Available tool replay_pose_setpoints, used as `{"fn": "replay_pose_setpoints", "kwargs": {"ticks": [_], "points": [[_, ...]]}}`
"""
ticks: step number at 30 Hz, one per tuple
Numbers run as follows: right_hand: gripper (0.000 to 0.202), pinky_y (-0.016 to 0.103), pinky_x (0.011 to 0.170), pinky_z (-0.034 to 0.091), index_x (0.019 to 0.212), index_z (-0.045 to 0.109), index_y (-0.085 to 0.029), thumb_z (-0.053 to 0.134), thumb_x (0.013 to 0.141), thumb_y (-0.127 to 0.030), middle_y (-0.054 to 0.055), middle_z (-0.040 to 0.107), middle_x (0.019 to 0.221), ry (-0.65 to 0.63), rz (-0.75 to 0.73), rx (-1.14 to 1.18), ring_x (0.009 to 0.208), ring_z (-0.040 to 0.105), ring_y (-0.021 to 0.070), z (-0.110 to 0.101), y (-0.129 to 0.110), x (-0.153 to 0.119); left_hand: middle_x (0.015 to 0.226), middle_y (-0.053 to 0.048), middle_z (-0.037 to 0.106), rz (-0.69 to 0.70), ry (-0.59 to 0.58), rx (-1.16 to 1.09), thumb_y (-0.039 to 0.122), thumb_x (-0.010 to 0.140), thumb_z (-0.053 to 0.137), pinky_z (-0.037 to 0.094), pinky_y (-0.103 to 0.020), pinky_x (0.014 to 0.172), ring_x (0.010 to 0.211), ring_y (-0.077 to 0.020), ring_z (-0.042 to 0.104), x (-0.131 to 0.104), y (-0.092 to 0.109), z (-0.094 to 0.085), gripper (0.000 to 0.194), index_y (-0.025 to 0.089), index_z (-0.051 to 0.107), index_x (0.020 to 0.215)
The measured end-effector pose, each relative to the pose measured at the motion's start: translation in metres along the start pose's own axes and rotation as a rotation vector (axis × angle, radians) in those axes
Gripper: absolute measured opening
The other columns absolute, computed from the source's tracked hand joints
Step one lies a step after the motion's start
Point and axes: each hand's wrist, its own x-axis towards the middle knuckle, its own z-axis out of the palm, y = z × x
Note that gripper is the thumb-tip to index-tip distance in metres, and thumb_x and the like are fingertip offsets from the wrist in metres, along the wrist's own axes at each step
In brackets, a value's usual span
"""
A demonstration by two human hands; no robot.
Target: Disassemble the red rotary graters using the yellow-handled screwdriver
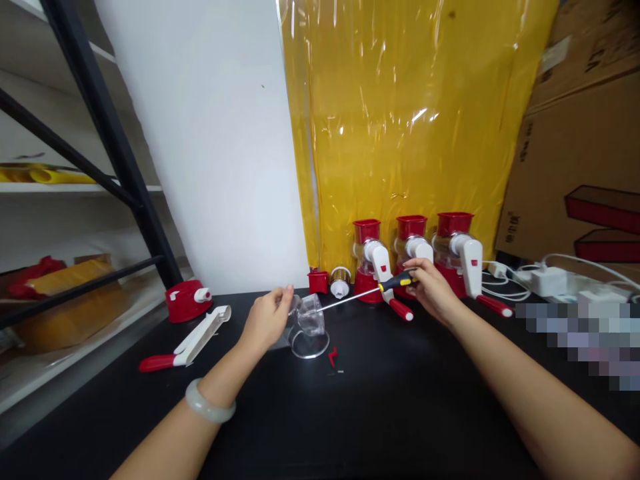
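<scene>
My left hand (270, 317) is closed on a clear plastic grater housing (309, 327), tilted over the black table. In my right hand (429, 285) is a screwdriver (397, 281) with a yellow and black handle, fingers wrapped round its end. Its long metal shaft points left, and the tip reaches the clear housing; whether it touches a screw I cannot make out. Below the housing lie a small red part (333, 356) and a tiny metal piece (341, 371). Behind stand a red piece (318, 281) and a grater drum (341, 283) with a white end.
Three red and white rotary graters (367, 232) line the back. At left sit a red base (186, 301) and a white crank handle (200, 337) with a red grip. White chargers and cables (547, 280) lie at right. A shelf rack (95, 113) rises on the left.
</scene>
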Motion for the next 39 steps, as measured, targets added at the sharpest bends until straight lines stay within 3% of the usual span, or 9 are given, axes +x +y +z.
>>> {"fn": "replay_pose_setpoints", "kwargs": {"ticks": [3, 6, 12, 16, 19, 26, 29, 33, 39], "points": [[0.022, 0.026, 0.051, 0.041, 0.077, 0.058, -0.024, 0.061, 0.055, -0.021, -0.001, 0.056, 0.071, -0.078, 0.103, 0.251, 0.063, 0.052, 0.0149, -0.003, 0.0, 0.004, 0.097, -0.008, 0.075, 0.069, -0.077, -0.035, 0.059, 0.094, 0.032, 0.049, -0.034, 0.081, 0.094, -0.0263, 0.068, 0.0, 0.001, -0.003, 0.057, 0.018, 0.073, 0.094], [0.013, 0.028, 0.049, 0.044, 0.073, 0.059, -0.022, 0.061, 0.062, -0.028, 0.003, 0.057, 0.07, -0.075, 0.132, 0.336, 0.062, 0.053, 0.016, -0.008, 0.0, 0.013, 0.119, -0.01, 0.068, 0.153, -0.125, -0.018, 0.059, 0.09, 0.043, 0.047, -0.038, 0.096, 0.111, -0.0276, 0.063, -0.002, 0.0, 0.0, 0.055, 0.018, 0.069, 0.114], [0.039, 0.026, 0.043, 0.043, 0.067, 0.056, -0.022, 0.059, 0.076, -0.061, 0.003, 0.058, 0.062, 0.164, 0.03, 0.196, 0.053, 0.052, 0.0145, -0.006, 0.007, 0.02, 0.141, -0.012, 0.051, 0.309, -0.148, 0.03, 0.056, 0.087, 0.051, 0.035, -0.042, 0.111, 0.131, -0.0271, 0.048, -0.006, -0.005, 0.012, 0.064, 0.017, 0.052, 0.137], [0.051, 0.026, 0.034, 0.031, 0.069, 0.054, -0.022, 0.051, 0.076, -0.073, -0.001, 0.048, 0.046, 0.197, -0.054, -0.056, 0.037, 0.042, 0.0129, -0.013, 0.011, 0.01, 0.143, -0.013, 0.049, 0.329, -0.169, 0.048, 0.057, 0.086, 0.053, 0.035, -0.042, 0.111, 0.132, -0.0276, 0.047, -0.006, -0.007, 0.012, 0.066, 0.018, 0.05, 0.14], [0.045, 0.026, 0.034, 0.027, 0.071, 0.051, -0.024, 0.057, 0.075, -0.068, -0.006, 0.039, 0.041, 0.163, -0.109, -0.13, 0.034, 0.036, 0.012, -0.019, 0.01, 0.005, 0.143, -0.011, 0.05, 0.335, -0.193, 0.043, 0.057, 0.087, 0.052, 0.036, -0.042, 0.11, 0.131, -0.0263, 0.048, -0.005, -0.007, 0.012, 0.064, 0.022, 0.048, 0.14], [0.021, 0.031, 0.058, 0.049, 0.072, 0.048, -0.024, 0.066, 0.062, -0.029, -0.003, 0.057, 0.071, -0.012, 0.005, 0.465, 0.064, 0.057, 0.0154, -0.015, 0.004, -0.003, 0.138, -0.009, 0.055, 0.328, -0.182, 0.032, 0.055, 0.086, 0.053, 0.04, -0.041, 0.106, 0.125, -0.0262, 0.052, -0.004, -0.005, 0.014, 0.061, 0.024, 0.049, 0.139], [0.018, 0.035, 0.062, 0.051, 0.075, 0.054, -0.025, 0.062, 0.069, -0.04, 0.001, 0.061, 0.076, -0.039, -0.005, 0.417, 0.073, 0.061, 0.0195, -0.014, 0.006, -0.005, 0.138, -0.01, 0.055, 0.317, -0.178, 0.037, 0.055, 0.087, 0.053, 0.04, -0.041, 0.106, 0.124, -0.0262, 0.053, -0.004, -0.004, 0.015, 0.061, 0.024, 0.049, 0.139], [0.046, 0.033, 0.051, 0.047, 0.081, 0.059, -0.022, 0.051, 0.077, -0.068, 0.003, 0.06, 0.061, 0.044, 0.014, 0.165, 0.055, 0.059, 0.0197, -0.017, 0.012, -0.001, 0.137, -0.01, 0.056, 0.314, -0.18, 0.038, 0.055, 0.086, 0.053, 0.04, -0.042, 0.105, 0.124, -0.0268, 0.053, -0.003, -0.004, 0.015, 0.061, 0.024, 0.049, 0.139], [0.026, 0.024, 0.036, 0.026, 0.079, 0.054, -0.023, 0.06, 0.074, -0.048, -0.006, 0.042, 0.046, 0.064, -0.007, 0.113, 0.034, 0.033, 0.0088, -0.017, 0.011, 0.0, 0.138, -0.009, 0.056, 0.321, -0.169, 0.053, 0.055, 0.086, 0.053, 0.039, -0.041, 0.107, 0.124, -0.026, 0.053, -0.003, -0.005, 0.015, 0.062, 0.023, 0.049, 0.139]]}}
